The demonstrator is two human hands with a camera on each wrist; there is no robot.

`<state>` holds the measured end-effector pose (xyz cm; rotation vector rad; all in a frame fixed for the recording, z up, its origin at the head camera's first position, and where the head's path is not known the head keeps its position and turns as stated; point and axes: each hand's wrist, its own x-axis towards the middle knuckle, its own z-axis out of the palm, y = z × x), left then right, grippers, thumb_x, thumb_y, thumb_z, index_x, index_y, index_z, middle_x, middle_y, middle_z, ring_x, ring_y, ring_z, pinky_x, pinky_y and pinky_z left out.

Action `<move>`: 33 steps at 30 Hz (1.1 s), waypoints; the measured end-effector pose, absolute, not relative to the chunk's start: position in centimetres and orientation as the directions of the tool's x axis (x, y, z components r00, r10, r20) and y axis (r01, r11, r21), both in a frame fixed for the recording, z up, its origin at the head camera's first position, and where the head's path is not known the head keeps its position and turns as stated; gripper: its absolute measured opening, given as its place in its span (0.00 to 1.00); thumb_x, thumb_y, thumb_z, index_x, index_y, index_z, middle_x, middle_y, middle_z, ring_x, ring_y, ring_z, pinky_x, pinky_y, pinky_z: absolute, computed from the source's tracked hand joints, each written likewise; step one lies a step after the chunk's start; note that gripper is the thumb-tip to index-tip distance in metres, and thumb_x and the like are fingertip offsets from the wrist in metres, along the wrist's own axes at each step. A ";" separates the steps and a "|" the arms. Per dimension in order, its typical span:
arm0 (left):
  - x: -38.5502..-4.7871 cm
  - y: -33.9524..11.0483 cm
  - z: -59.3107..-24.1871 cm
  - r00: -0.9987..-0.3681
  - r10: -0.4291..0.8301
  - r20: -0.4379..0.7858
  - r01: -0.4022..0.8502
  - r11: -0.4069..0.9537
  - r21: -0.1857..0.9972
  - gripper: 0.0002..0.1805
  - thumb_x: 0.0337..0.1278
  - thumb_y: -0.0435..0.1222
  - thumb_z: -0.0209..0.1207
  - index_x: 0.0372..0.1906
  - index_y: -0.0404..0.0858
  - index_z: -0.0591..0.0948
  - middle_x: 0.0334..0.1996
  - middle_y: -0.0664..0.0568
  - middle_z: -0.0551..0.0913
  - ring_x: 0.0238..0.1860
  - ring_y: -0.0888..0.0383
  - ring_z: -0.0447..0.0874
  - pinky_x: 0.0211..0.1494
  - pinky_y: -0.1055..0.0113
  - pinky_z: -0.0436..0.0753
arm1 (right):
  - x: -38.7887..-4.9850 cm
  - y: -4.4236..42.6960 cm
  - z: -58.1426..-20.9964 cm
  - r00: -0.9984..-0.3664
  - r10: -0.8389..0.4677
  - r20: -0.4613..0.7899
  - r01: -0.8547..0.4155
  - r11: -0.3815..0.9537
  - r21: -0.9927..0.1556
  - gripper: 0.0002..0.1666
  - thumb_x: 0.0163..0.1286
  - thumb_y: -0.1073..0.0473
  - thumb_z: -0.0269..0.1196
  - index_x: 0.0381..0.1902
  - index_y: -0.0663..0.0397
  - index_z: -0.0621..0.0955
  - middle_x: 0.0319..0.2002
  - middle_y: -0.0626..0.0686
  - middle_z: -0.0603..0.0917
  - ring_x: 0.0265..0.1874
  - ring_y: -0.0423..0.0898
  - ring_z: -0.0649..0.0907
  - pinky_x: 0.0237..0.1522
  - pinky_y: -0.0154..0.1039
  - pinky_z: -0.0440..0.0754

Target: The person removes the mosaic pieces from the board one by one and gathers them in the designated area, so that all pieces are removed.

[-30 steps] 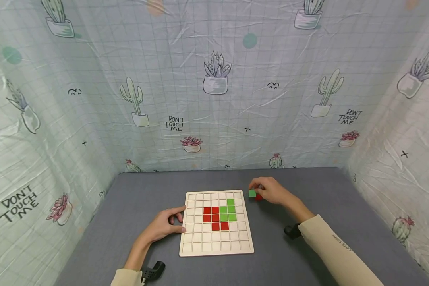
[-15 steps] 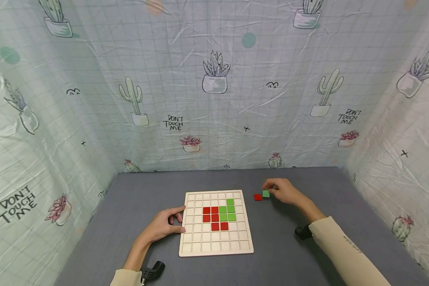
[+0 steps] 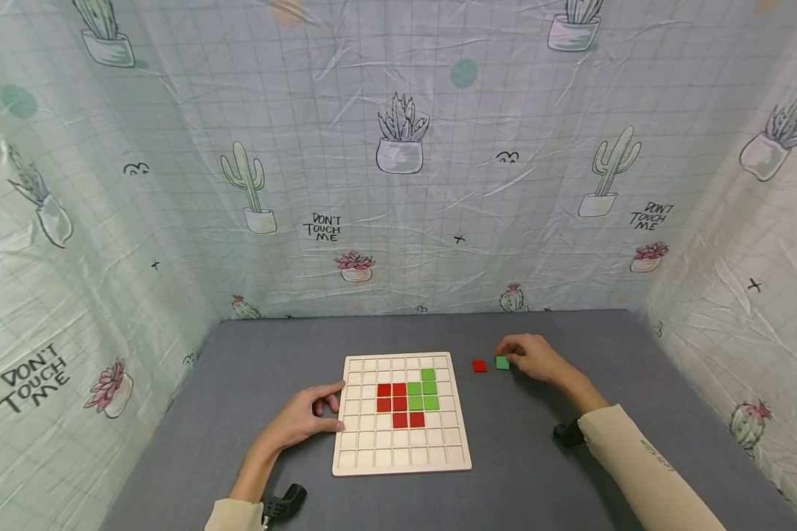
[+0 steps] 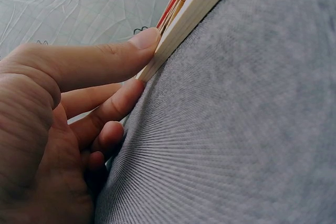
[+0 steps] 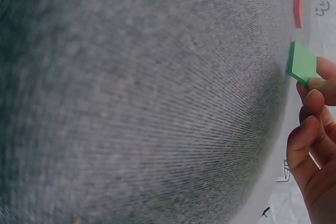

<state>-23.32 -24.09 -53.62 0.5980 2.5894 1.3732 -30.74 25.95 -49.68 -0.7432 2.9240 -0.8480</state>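
Note:
A pale wooden grid board [image 3: 365,441] lies on the table, with several red tiles [image 3: 400,404] and several green tiles [image 3: 423,389] in its squares. At its left edge, my left hand [image 3: 300,417] touches the rim with thumb and index finger spread apart; the other fingers are bent beneath. In the left wrist view the thumb [image 4: 144,39] rests against the board's edge [image 4: 184,31]. Right of the board, my right hand [image 3: 531,357] pinches a loose green tile [image 5: 303,64] by one corner, at or just above the table. A loose red tile [image 3: 480,366] lies between it and the board.
The grey tabletop [image 3: 272,346] surrounds the board. Behind it and at both sides hangs a pale cloth [image 3: 398,206] printed with cactus drawings. A black wrist device [image 3: 285,503] sits at the left wrist, another black device [image 3: 567,434] at the right.
My right hand has carried the green tile rightwards, away from the board, and slightly down. The red tile it partly covered is now in plain sight. My left hand and the board stay put.

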 end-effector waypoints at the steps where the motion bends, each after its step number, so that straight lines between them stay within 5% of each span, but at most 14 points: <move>1: -23.3 -24.1 -53.6 -0.909 0.413 0.054 0.275 0.498 0.822 0.44 0.49 0.40 0.78 0.72 0.32 0.74 0.39 0.48 0.84 0.29 0.65 0.66 0.34 0.70 0.67 | -30.7 26.0 -49.7 -0.887 -0.444 0.125 -0.442 0.741 -0.505 0.11 0.71 0.70 0.63 0.46 0.54 0.88 0.42 0.56 0.89 0.40 0.51 0.86 0.41 0.47 0.83; 13: -23.2 -24.0 -53.4 -0.915 0.401 0.050 0.268 0.510 0.817 0.44 0.49 0.39 0.78 0.72 0.32 0.75 0.39 0.48 0.84 0.29 0.65 0.66 0.34 0.70 0.66 | -30.7 25.7 -50.1 -0.897 -0.428 0.113 -0.423 0.753 -0.504 0.14 0.62 0.70 0.71 0.46 0.56 0.87 0.38 0.55 0.88 0.30 0.41 0.81 0.34 0.41 0.79; 33: -23.4 -24.1 -53.7 -0.904 0.421 0.074 0.304 0.513 0.803 0.43 0.50 0.40 0.77 0.72 0.30 0.74 0.37 0.50 0.83 0.28 0.66 0.66 0.33 0.70 0.69 | -30.8 25.6 -50.0 -0.897 -0.439 0.049 -0.411 0.788 -0.458 0.14 0.63 0.65 0.73 0.47 0.57 0.88 0.39 0.54 0.87 0.36 0.47 0.83 0.40 0.46 0.81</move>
